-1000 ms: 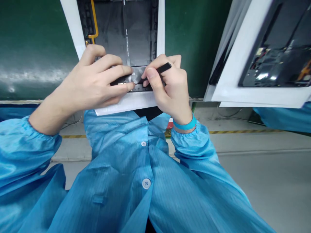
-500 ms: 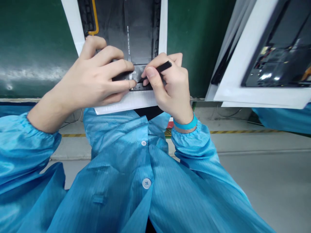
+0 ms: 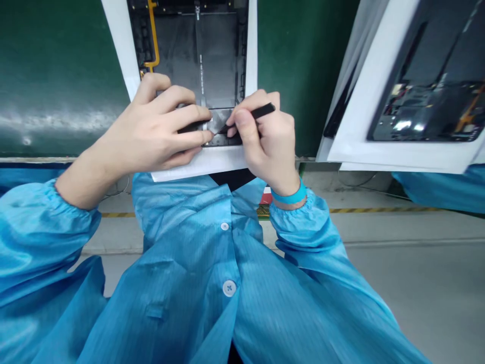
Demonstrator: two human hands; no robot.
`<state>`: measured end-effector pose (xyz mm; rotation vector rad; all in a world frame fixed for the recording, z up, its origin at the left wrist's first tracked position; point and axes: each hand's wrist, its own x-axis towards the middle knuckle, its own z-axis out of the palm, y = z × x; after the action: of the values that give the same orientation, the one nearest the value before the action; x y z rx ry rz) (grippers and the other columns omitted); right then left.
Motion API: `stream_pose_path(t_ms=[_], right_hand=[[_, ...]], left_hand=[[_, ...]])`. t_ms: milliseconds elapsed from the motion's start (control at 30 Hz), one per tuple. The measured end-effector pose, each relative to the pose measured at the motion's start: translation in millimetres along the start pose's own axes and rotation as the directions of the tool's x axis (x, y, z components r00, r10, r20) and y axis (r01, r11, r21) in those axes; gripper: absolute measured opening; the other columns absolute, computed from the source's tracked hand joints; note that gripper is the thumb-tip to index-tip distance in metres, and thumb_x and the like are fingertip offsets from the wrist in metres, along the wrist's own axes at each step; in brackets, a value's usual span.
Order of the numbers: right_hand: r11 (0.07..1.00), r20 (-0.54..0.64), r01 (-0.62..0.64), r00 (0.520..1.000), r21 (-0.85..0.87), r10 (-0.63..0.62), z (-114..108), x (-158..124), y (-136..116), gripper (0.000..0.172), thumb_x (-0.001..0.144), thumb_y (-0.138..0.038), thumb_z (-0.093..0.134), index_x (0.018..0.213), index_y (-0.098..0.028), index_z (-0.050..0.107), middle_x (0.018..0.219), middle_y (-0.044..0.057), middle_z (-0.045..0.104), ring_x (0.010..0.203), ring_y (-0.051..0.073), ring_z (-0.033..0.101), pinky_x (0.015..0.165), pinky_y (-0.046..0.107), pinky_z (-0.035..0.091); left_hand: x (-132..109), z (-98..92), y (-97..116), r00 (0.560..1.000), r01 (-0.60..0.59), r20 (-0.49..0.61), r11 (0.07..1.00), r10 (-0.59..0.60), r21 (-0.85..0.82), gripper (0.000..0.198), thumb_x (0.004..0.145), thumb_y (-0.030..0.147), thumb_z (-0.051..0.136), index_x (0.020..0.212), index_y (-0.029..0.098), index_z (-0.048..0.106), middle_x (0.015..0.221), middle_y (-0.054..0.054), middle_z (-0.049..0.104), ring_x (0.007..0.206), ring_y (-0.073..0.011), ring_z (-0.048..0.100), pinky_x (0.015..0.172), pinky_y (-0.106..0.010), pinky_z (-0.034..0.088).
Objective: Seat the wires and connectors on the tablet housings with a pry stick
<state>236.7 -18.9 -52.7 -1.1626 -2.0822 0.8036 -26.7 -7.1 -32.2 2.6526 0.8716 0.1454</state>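
An opened tablet (image 3: pixel 220 55) with dark flat battery cells and an orange flex cable (image 3: pixel 155 45) lies on white sheets. My left hand (image 3: pixel 151 129) rests palm down across its lower left part, fingers spread, two fingertips touching the silvery strip near the bottom edge. Pinched between thumb and fingers of my right hand (image 3: pixel 267 136) is a slim black pointed tool, which looks like tweezers (image 3: pixel 265 110). Its fine tip meets the tablet's lower edge area, right beside my left index fingertip. Whatever lies under the left palm is hidden.
A second opened tablet (image 3: pixel 428 96) sits on white sheets (image 3: pixel 348 146) at the right. The green work surface (image 3: pixel 303 65) ends at a front edge just before my body. A blue sleeve or cloth (image 3: pixel 439 187) shows at the far right.
The view has shifted slightly, so the tablet and both hands appear a little lower. Both hands keep their place on the tablet; the tweezers lie at a slightly flatter angle.
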Motion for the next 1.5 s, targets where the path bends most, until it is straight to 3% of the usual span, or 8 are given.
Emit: stream_pose_path(t_ms=[267, 633, 800, 933, 1067, 1200, 1300, 1500], right_hand=[[0.997, 0.037, -0.043, 0.998, 0.063, 0.041, 3.4, -3.4, 8.8, 0.047, 0.122, -0.058, 0.033, 0.107, -0.032, 0.069, 0.098, 0.007, 0.074, 0.107, 0.031, 0.074, 0.114, 0.057, 0.058], [0.997, 0.011, 0.009, 1.0, 0.078, -0.01, 4.7, -0.6, 6.6, 0.043, 0.123, -0.054, 0.037, 0.104, -0.031, 0.067, 0.095, 0.005, 0.077, 0.1, 0.028, 0.075, 0.108, 0.054, 0.059], [0.993, -0.017, 0.055, 0.998, 0.105, -0.053, 6.7, 2.9, 7.1, 0.038, 0.123, -0.05, 0.042, 0.1, -0.03, 0.065, 0.091, 0.004, 0.078, 0.093, 0.028, 0.074, 0.101, 0.053, 0.058], [0.983, -0.052, 0.157, 0.987, 0.094, -0.152, 7.8, 6.5, 8.3, 0.035, 0.122, -0.045, 0.045, 0.096, -0.029, 0.063, 0.089, 0.006, 0.078, 0.086, 0.027, 0.073, 0.092, 0.051, 0.056], [0.958, -0.081, 0.28, 0.958, 0.057, -0.275, 10.8, 11.7, 6.0, 0.028, 0.119, -0.032, 0.05, 0.094, -0.028, 0.062, 0.083, 0.004, 0.078, 0.077, 0.027, 0.071, 0.079, 0.048, 0.051], [0.925, -0.113, 0.377, 0.922, 0.039, -0.371, 14.1, 15.2, 6.1, 0.028, 0.119, -0.031, 0.05, 0.093, -0.028, 0.061, 0.079, 0.003, 0.076, 0.072, 0.025, 0.068, 0.075, 0.046, 0.046], [0.945, -0.084, 0.326, 0.943, 0.027, -0.323, 12.0, 14.3, 7.1, 0.034, 0.121, -0.037, 0.046, 0.092, -0.028, 0.06, 0.083, 0.004, 0.078, 0.076, 0.025, 0.07, 0.08, 0.047, 0.046], [0.994, -0.04, 0.106, 0.994, -0.016, -0.106, 10.1, 14.0, 17.8, 0.051, 0.12, -0.063, 0.033, 0.096, -0.029, 0.064, 0.095, 0.006, 0.08, 0.094, 0.03, 0.075, 0.098, 0.055, 0.048]], left_hand=[[3.7, -5.6, 6.2, 0.998, 0.055, 0.025, 0.998, -0.055, -0.025, 0.05, 0.12, 0.051, 0.044, 0.126, 0.016, 0.078, 0.142, -0.017, 0.074, 0.145, -0.0445, 0.066, 0.119, -0.086, 0.044], [-2.8, 6.7, -3.0, 0.997, 0.024, -0.073, 0.999, -0.028, -0.048, 0.039, 0.117, 0.047, 0.054, 0.127, 0.02, 0.08, 0.148, -0.015, 0.074, 0.146, -0.0441, 0.065, 0.12, -0.086, 0.045], [-7.6, 16.4, -7.2, 0.97, -0.078, -0.216, 0.982, 0.115, 0.17, 0.025, 0.115, 0.041, 0.062, 0.127, 0.027, 0.078, 0.145, -0.009, 0.077, 0.135, -0.036, 0.069, 0.111, -0.069, 0.056], [-8.1, 10.3, -2.2, 0.921, -0.113, -0.325, 0.945, 0.215, 0.306, 0.02, 0.115, 0.035, 0.06, 0.122, 0.027, 0.077, 0.134, -0.008, 0.08, 0.124, -0.0321, 0.07, 0.102, -0.057, 0.055], [-8.2, 0.4, 5.2, 0.923, -0.104, -0.304, 0.914, 0.236, 0.392, 0.02, 0.114, 0.033, 0.061, 0.121, 0.027, 0.079, 0.132, -0.008, 0.08, 0.121, -0.0276, 0.069, 0.101, -0.047, 0.051], [-9.1, 0.3, 6.0, 0.929, -0.09, -0.281, 0.886, 0.239, 0.455, 0.022, 0.113, 0.036, 0.061, 0.12, 0.027, 0.08, 0.131, -0.006, 0.081, 0.12, -0.0253, 0.07, 0.102, -0.044, 0.051], [-12.4, 4.4, 5.8, 0.935, -0.102, -0.269, 0.902, 0.231, 0.42, 0.026, 0.114, 0.035, 0.058, 0.127, 0.028, 0.079, 0.133, -0.008, 0.08, 0.121, -0.027, 0.069, 0.101, -0.046, 0.052], [-15.0, 26.4, -10.1, 0.933, -0.123, -0.295, 0.952, 0.207, 0.281, 0.031, 0.115, 0.043, 0.058, 0.139, 0.03, 0.073, 0.145, -0.01, 0.076, 0.13, -0.0317, 0.064, 0.104, -0.059, 0.053]])
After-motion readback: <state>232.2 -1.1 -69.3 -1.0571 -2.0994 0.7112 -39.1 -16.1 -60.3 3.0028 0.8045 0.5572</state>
